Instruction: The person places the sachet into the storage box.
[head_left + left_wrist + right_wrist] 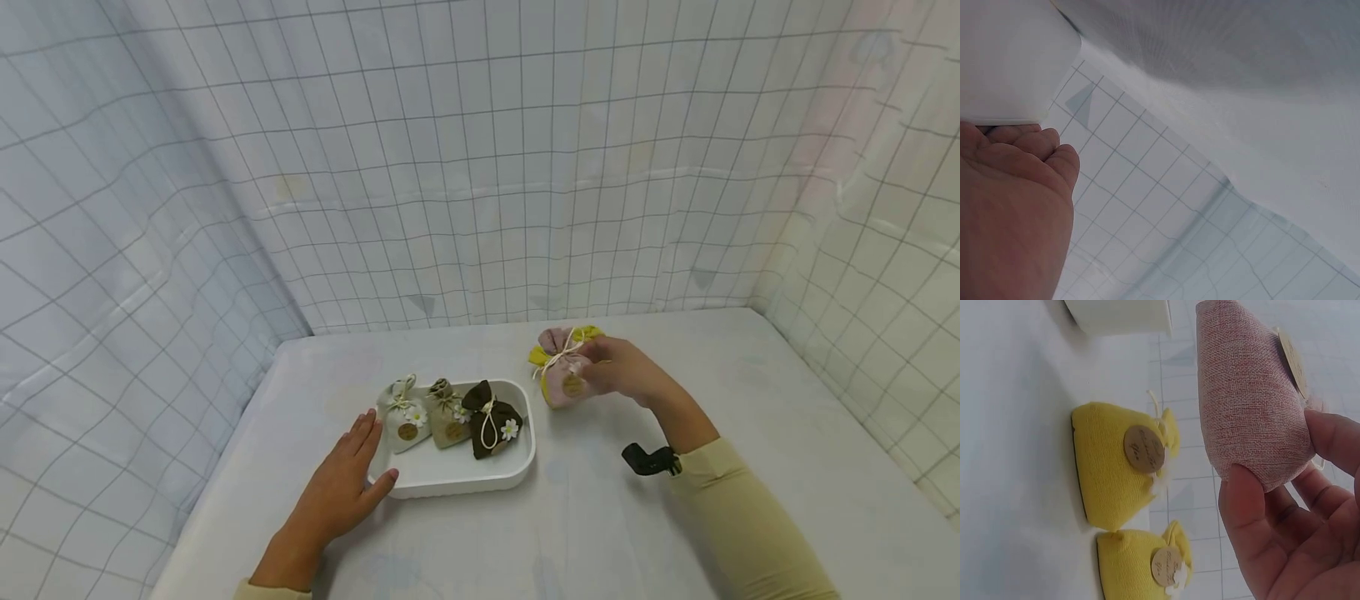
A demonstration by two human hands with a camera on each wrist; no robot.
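My right hand (pixel 611 371) grips a pink cloth pouch (pixel 564 371) tied with pale string, lifted just above the table to the right of the tray. Up close, the pink pouch (pixel 1250 403) sits between thumb and fingers (pixel 1244 531) of that hand. Two yellow pouches (pixel 1124 461) (pixel 1144 562) lie on the table beside it. My left hand (pixel 341 483) rests flat on the table, its fingers (pixel 1035 147) straight against the near left corner of the white tray (pixel 450 475). Inside the tray sit a white pouch (pixel 403 417), a beige pouch (pixel 448 417) and a dark brown pouch (pixel 491 421).
Everything stands on a pale table (pixel 600 517) enclosed by white gridded curtain walls (pixel 480 167) at the back and both sides. A black wrist mount (pixel 648 458) sits on my right forearm. In the head view a yellow pouch (pixel 588 333) peeks out behind the pink one.
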